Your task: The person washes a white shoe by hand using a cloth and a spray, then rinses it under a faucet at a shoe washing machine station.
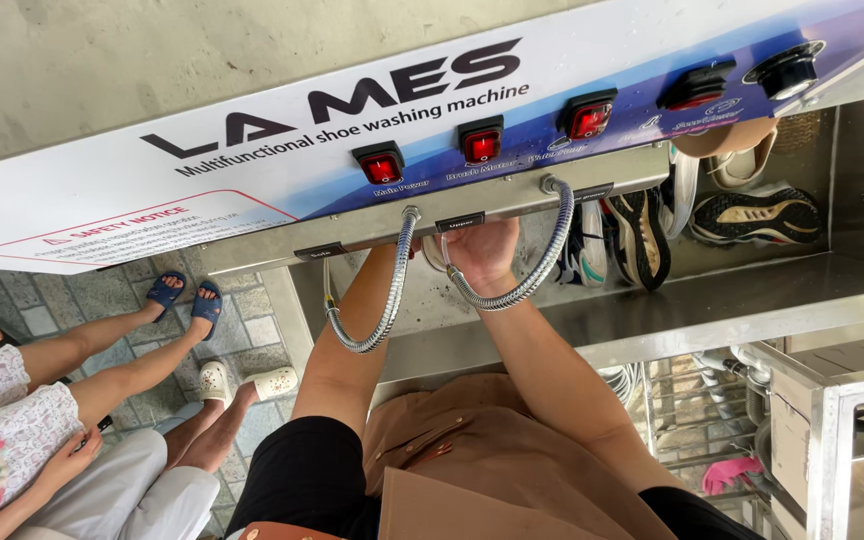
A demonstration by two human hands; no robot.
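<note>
Up under the slanted control panel of a shoe-washing machine, both of the person's arms reach into the steel basin. The right hand shows only its back and wrist, curled around something pale that peeks out at its left edge; what that is cannot be made out, nor can the exact state of its grip beyond the fingers being folded under. The left hand is hidden wholly behind the panel's lower lip, so its grip cannot be told. Two ribbed metal hoses hang from the panel's underside: the left hose drops beside the left forearm and loops back up, while the right hose curves down and around the right wrist, its long axis running from upper right to lower left. Four red rocker switches sit in a row on the panel. Farther along the basin several sneakers stand on edge, soles outward, partly cut off by the panel. Other people's legs and sandals stand on the paved floor at left.
</note>
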